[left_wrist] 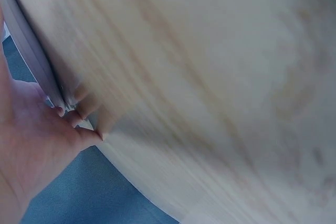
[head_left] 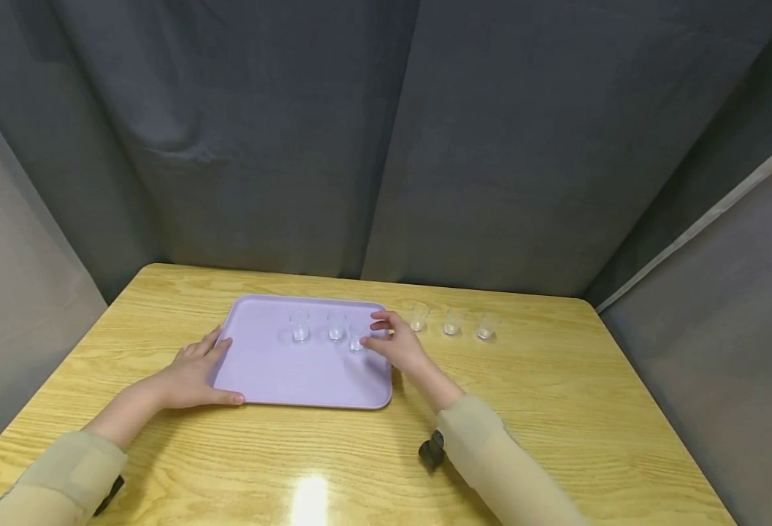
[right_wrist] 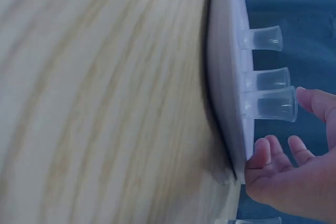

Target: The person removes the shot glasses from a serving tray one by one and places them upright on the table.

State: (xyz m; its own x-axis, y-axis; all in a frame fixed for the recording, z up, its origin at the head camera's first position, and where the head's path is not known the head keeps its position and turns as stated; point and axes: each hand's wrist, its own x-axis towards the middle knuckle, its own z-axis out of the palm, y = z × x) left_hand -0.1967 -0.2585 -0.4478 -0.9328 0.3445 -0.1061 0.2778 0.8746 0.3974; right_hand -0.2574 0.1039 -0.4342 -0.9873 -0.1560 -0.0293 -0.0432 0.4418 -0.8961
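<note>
A lilac tray (head_left: 280, 383) lies on the table with three small clear cups standing on it: a left cup (head_left: 300, 329), a middle cup (head_left: 336, 329) and a right cup (head_left: 356, 340). My right hand (head_left: 402, 347) is beside the right cup, over the tray's right edge. In the right wrist view its thumb (right_wrist: 312, 100) is at this cup's rim, while the other fingers are spread apart from it. My left hand (head_left: 191, 376) rests at the tray's left front corner, fingers spread along the left rim and thumb at the front edge.
Three more clear cups stand in a row on the wooden table (head_left: 556, 409) to the right of the tray: a near-tray cup (head_left: 418, 318), a centre cup (head_left: 453, 323) and an outer cup (head_left: 486, 327). A grey curtain (head_left: 280, 146) hangs behind the table.
</note>
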